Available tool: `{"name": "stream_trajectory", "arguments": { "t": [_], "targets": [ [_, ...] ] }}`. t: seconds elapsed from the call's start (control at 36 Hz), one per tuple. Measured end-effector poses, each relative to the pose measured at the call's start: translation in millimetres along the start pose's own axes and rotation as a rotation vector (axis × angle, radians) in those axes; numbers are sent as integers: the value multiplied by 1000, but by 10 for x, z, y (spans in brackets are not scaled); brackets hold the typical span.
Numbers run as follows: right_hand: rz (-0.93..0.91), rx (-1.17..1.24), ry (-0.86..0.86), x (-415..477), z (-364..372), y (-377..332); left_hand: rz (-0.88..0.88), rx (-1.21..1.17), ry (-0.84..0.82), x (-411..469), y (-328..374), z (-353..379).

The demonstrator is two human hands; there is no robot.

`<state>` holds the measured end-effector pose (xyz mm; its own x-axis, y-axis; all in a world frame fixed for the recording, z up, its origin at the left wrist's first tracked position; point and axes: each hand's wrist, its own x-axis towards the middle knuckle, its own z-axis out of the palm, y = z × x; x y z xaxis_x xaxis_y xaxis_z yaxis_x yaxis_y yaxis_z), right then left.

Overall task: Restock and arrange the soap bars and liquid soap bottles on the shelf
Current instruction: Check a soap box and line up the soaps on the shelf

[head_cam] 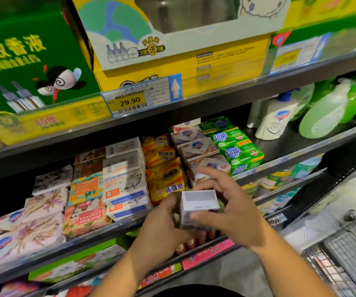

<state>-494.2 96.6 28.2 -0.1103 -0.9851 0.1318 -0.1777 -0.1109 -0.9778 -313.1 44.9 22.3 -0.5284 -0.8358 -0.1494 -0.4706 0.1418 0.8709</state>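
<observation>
— White-and-lilac cardboard soap box [198,207]: where is it?
— Held up before the dark metal shelf [286,144], in front of the yellow soap packets [166,174].
— And the hands?
— Left hand [164,224] grips it from beneath; right hand [230,213] clasps it, thumb across the front face. White pump bottle [273,118] stands far right.

— Your light?
— Bright, from overhead; deep shadow under the shelf [215,99] at left. Motion blur smears the upper right, edges bow, the soap box [199,207] at lower centre looks soft.
</observation>
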Motion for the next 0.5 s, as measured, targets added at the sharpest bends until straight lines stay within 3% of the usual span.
{"name": "stream_trajectory", "arguments": {
  "t": [0.11, 0.28, 0.42, 0.5],
  "targets": [
    [-15, 48, 87, 59, -209, -63, -14, -93, 117, -17, 3, -221],
    [125, 254, 88, 113, -190, -95, -93, -594, 182, -60, 294, -351],
    [406, 118, 72, 99, -14, 49, -367, -529, 21, -67, 266, -358],
    [446, 3, 4, 75, -18, 88, -382, -526, -67, -83, 213, -394]
  ]
}}
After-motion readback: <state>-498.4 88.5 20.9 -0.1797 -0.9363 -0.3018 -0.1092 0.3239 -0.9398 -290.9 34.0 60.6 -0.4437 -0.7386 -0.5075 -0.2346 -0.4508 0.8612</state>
